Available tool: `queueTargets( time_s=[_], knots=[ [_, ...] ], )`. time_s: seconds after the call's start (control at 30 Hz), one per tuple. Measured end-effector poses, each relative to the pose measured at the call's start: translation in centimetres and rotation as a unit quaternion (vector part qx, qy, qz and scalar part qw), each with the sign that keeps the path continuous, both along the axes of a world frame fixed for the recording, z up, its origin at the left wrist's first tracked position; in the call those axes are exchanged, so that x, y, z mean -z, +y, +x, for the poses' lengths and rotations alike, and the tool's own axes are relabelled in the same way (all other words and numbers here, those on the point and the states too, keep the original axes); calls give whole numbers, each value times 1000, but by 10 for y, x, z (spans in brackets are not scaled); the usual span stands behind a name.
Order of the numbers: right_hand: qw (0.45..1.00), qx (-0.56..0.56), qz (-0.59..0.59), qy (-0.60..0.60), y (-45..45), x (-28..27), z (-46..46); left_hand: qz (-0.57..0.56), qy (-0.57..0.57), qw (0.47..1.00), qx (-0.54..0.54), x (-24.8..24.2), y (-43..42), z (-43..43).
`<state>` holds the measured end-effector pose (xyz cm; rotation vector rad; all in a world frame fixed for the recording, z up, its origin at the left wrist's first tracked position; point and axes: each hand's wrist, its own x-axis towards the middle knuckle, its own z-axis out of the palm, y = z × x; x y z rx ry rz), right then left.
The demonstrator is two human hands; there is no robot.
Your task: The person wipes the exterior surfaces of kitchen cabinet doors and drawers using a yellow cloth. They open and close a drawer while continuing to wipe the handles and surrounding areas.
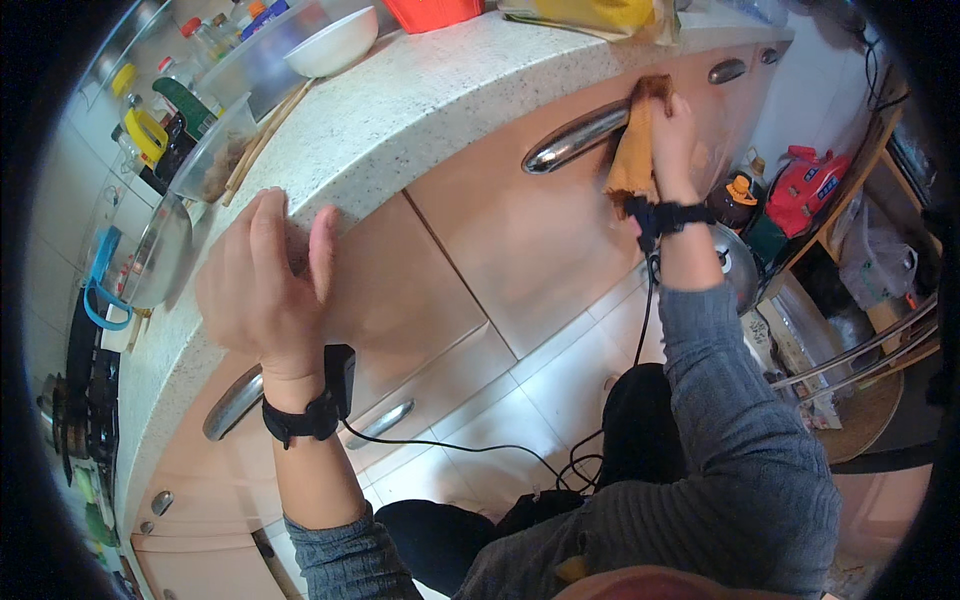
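My right hand [676, 139] grips an orange-brown cloth [632, 161] against the cabinet front [536, 240]. The cloth lies over the right end of a long metal cabinet handle [574, 139], and part of it hangs down below my fingers. My left hand [262, 277] rests on the edge of the speckled countertop [420, 124], fingers on top and thumb apart, holding nothing. Below that hand, another metal handle [234, 405] is partly hidden by my wrist. Black straps with cables circle both wrists.
On the counter are wooden chopsticks [266, 142], a white bowl [331, 41], a glass bowl [159, 251] and a red container [435, 13]. Several bottles stand by the wall. A black cable [480, 448] trails near my legs. Right are a red bag [806, 191] and a metal pot lid [739, 266].
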<state>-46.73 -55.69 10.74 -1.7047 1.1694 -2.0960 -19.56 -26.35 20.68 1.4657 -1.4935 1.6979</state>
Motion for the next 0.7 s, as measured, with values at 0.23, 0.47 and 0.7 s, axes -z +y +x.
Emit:
queueTargets(
  time_s=[0.23,0.47,0.7],
  knots=[
    [910,-90,-255,314,34,15,42,21,-4,999,-50,0,0,-1],
    [995,55,83,-33,-80,19,-42,14,-1,998,-54,2,-2,-2],
    [967,142,-173,123,9,31,52,8,-22,999,-31,-2,-4,-1]
  ],
)
